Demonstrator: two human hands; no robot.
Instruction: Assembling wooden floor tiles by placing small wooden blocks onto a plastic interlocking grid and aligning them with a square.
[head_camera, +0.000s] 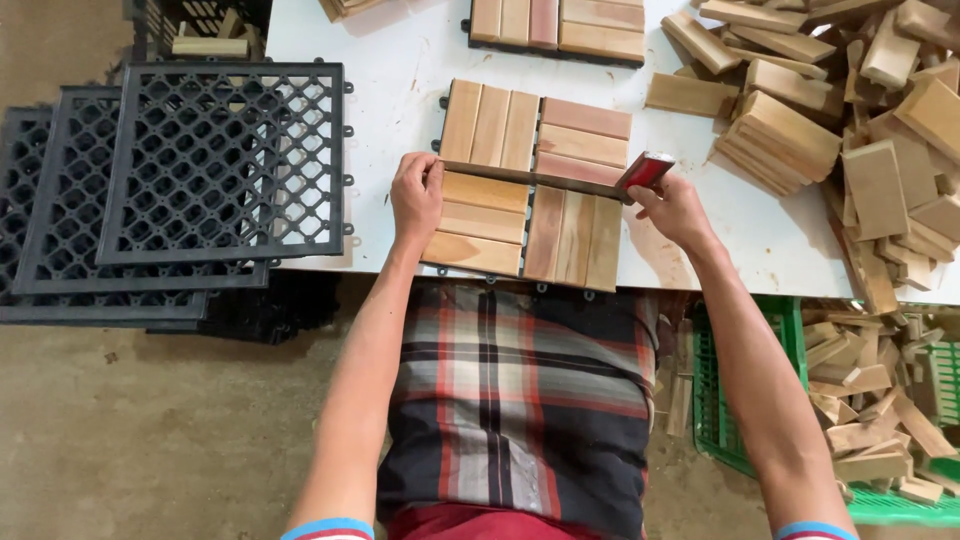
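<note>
At the near edge of the white table (400, 70) lies a square wooden deck tile (528, 185), made of four blocks of three slats each, the blocks turned alternately so the grain runs crosswise from one to the next; the slats range from pale yellow to reddish brown, and black plastic tabs show along the rim. Across its middle rests a long thin bar (530, 177) with a red block at its right end (what kind of tool it is cannot be told). The left hand (416, 196) curls over the bar's left end, fingers bent and pressing on the tile. The right hand (672, 206) pinches the red end between thumb and fingers. Farther back sits a second tile (557, 26). A heap of loose wooden slats (860, 110) covers the table's right side. Left of the table, black plastic grids (190, 180) are stacked, and a green crate (720, 410) holds offcuts below right.
</note>
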